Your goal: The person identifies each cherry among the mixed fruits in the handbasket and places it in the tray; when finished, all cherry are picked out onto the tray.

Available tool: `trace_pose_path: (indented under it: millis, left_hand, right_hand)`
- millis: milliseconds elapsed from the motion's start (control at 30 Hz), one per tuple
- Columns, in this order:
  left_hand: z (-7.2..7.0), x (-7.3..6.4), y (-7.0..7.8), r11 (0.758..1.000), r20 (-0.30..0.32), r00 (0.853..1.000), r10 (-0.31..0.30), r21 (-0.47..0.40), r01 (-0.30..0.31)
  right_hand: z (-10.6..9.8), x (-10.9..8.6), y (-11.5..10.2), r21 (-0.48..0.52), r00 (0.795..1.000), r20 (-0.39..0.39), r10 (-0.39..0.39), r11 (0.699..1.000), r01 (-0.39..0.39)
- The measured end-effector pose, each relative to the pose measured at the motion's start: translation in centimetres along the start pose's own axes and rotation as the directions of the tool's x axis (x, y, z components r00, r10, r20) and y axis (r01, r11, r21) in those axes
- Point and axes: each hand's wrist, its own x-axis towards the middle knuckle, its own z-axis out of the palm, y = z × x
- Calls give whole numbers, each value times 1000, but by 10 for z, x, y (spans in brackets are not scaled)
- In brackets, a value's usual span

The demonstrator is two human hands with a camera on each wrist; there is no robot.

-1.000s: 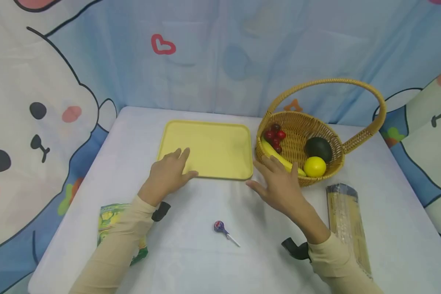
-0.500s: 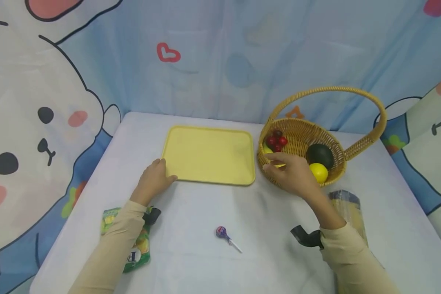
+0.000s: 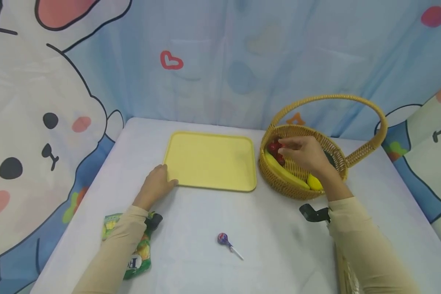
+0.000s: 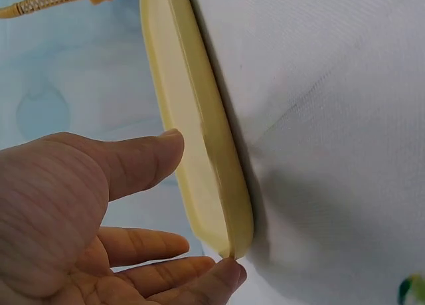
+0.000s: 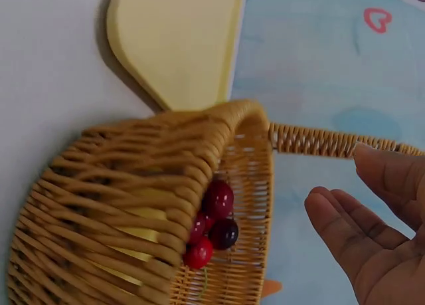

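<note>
My left hand (image 3: 156, 185) is at the near left corner of a yellow tray (image 3: 211, 161). In the left wrist view, its fingertips touch the tray's corner and the thumb (image 4: 149, 159) lies apart from the other fingers. My right hand (image 3: 305, 153) hovers over a wicker basket (image 3: 281, 184) with a tall handle; its thumb and fingers are apart, with nothing between them. Red cherries (image 3: 275, 146) lie in the basket just left of the fingertips. A banana (image 3: 284, 173), a yellow lemon (image 3: 315, 182) and a dark green fruit (image 3: 329, 158), partly hidden by the hand, are also inside.
A lollipop (image 3: 224, 240) lies near the table's middle front. Under my left forearm is a green and yellow bag (image 3: 137, 257). A clear-wrapped package (image 3: 347, 273) is mostly hidden by my right sleeve. A patterned curtain (image 3: 213, 61) hangs behind the table.
My left hand has drawn back from over the tray to its near left corner. My right hand has moved from the basket's front rim to above its inside, near the cherries.
</note>
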Motion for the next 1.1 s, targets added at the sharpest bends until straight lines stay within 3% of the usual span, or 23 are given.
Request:
trace_pose_path:
  millis: [300, 533, 833, 1100]
  left_hand:
    - [4, 3, 2, 998, 15, 999, -51, -33, 52]
    - [3, 2, 0, 999, -12, 999, -49, -22, 49]
    - [4, 4, -4, 999, -23, 999, -44, -32, 43]
    - [3, 2, -6, 999, -25, 999, -45, -19, 45]
  right_hand:
    - [-14, 43, 12, 63, 993, 83, 80, 994, -86]
    - [-9, 65, 18, 92, 987, 112, 117, 987, -128]
    - [4, 82, 43, 190, 946, 123, 299, 929, -318]
    - [16, 91, 53, 312, 949, 136, 286, 896, -315]
